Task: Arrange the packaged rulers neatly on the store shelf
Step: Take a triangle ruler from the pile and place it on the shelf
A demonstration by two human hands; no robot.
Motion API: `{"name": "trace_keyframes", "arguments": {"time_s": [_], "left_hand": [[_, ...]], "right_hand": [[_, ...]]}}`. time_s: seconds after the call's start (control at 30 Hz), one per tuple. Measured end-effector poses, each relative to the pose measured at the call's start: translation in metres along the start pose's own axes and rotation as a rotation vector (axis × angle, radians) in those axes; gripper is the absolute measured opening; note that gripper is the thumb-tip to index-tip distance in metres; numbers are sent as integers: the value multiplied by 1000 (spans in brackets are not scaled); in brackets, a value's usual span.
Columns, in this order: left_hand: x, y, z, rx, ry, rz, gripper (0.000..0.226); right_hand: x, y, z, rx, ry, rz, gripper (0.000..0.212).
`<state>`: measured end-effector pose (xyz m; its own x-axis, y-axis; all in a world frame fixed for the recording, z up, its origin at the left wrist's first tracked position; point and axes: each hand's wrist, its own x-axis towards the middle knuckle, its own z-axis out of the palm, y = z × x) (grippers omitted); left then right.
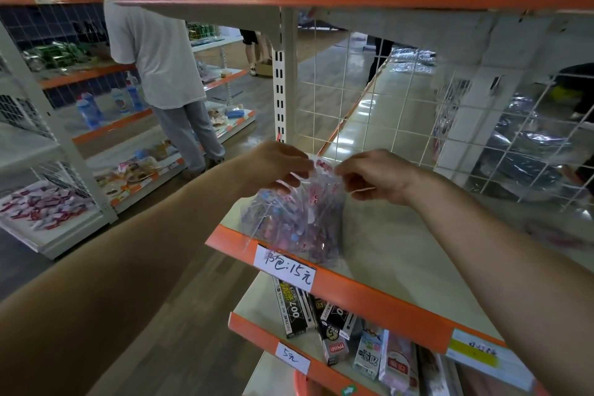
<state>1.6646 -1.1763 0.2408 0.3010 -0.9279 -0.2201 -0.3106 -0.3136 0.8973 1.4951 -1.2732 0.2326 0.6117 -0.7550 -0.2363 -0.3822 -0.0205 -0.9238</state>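
One bundle, clear-plastic packaged rulers [294, 215], on orange-edged shelf [379, 299]. Top pinched by left hand [275, 168] and right hand [376, 177]. Two white labels: "15元" tag [286, 268], "5元" tag [292, 362].

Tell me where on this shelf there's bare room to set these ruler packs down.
The bare shelf board right of the ruler packs, between the orange front lip and the wire mesh back, is free. Something pink, blurred, lies far right. The lower shelf is crowded with pen boxes.
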Motion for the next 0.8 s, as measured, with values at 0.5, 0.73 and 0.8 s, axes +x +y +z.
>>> {"name": "trace_keyframes", "arguments": {"time_s": [0.5,0.73,0.8], "left_hand": [[-21,-27,-36,-371,278,-208,23],[-18,-32,-42,-382,249,-237,25],[-14,-33,-43,-373,244,-220,25]], "right_hand": [[23,-2,70,-747,186,-197,46],[39,-7,93,-1002,145,0,68],[38,-10,89,-1030,142,12,70]]}}
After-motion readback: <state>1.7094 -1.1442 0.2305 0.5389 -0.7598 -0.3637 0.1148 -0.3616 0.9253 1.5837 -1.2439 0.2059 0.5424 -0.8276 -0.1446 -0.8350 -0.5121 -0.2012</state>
